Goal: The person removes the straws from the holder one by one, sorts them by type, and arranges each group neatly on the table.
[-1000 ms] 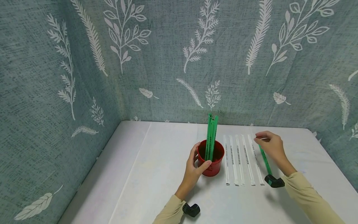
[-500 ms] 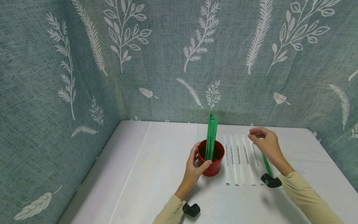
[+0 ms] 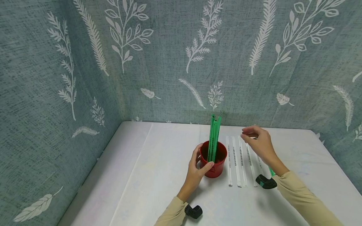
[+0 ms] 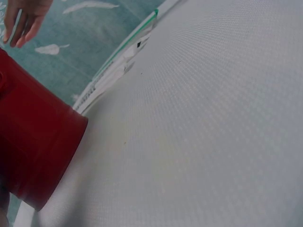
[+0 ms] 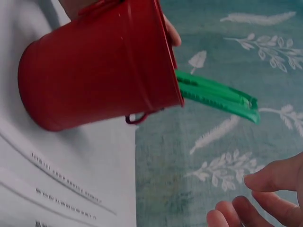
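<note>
Head view: left hand (image 3: 196,171) grips red bucket (image 3: 216,166) of green straws (image 3: 213,138); right hand (image 3: 258,144) hovers relaxed

walls: teal woven cloth (image 3: 158,78) printed with white leaves and fern sprigs, hung on the left and at the back, meeting in a corner | table (image 3: 158,175): covered in white cloth, faintly creased, reaching the walls | light: soft, even, only faint shadows

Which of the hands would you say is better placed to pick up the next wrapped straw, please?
Probably the right hand: it hovers open over the wrapped straws, while the left hand grips the red cup.
</note>
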A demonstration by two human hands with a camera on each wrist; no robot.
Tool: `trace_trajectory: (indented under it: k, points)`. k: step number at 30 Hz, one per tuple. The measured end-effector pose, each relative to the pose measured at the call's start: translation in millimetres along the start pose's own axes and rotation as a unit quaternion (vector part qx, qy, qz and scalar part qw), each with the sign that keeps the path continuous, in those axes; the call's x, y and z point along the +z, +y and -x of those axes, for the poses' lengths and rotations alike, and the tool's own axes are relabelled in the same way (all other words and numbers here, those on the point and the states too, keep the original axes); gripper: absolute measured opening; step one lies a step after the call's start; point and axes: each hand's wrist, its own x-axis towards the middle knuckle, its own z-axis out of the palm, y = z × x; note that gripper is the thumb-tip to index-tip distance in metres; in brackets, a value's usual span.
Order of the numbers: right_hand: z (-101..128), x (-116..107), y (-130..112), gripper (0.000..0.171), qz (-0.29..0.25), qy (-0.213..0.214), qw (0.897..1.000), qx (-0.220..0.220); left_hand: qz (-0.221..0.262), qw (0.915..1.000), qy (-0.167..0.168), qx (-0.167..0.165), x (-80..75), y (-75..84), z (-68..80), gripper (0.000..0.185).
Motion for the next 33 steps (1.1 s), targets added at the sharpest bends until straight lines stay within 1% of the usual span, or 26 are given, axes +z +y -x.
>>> trace_trajectory:
  k: [5,10,13,17,20,22,24,28,33]
  points:
    - [-2.0,10.3,-6.2,0.024,-0.014,-0.007,1.0,-0.005,-0.003,1.0,-0.001,-0.006,0.5,5.7,-0.4,0.067]
    - [-2.9,19.7,-12.1,0.024,-0.03,-0.012,0.999,-0.008,0.004,1.0,0.0,-0.004,0.9,26.9,1.3,0.067]
    - [-3.5,25.5,-14.6,0.023,-0.044,-0.013,0.999,-0.009,0.005,1.0,-0.001,-0.005,1.0,32.3,1.8,0.067]
    - [-5.1,33.4,-18.3,0.023,-0.061,-0.015,0.998,-0.013,-0.004,0.9999,0.003,-0.009,1.1,19.2,0.1,0.067]
    - [-5.8,39.0,-21.1,0.023,-0.067,-0.016,0.998,-0.011,-0.012,0.9999,0.006,-0.006,1.3,7.1,-0.9,0.067]
    - [-6.3,42.5,-22.7,0.024,-0.068,-0.016,0.997,-0.01,-0.014,0.9999,0.006,-0.001,1.4,3.3,-1.0,0.067]
    - [-7.5,46.2,-23.7,0.024,-0.073,-0.017,0.997,-0.01,-0.015,0.9999,0.007,0.003,1.4,1.7,-0.8,0.067]
    - [-10.0,53.8,-26.5,0.026,-0.086,-0.014,0.996,-0.005,-0.016,0.9998,0.007,-0.001,1.2,1.7,-0.5,0.067]
    - [-11.4,63.2,-31.5,0.033,-0.1,-0.011,0.995,0.015,-0.017,0.9998,0.009,-0.002,1.0,2.5,-0.1,0.068]
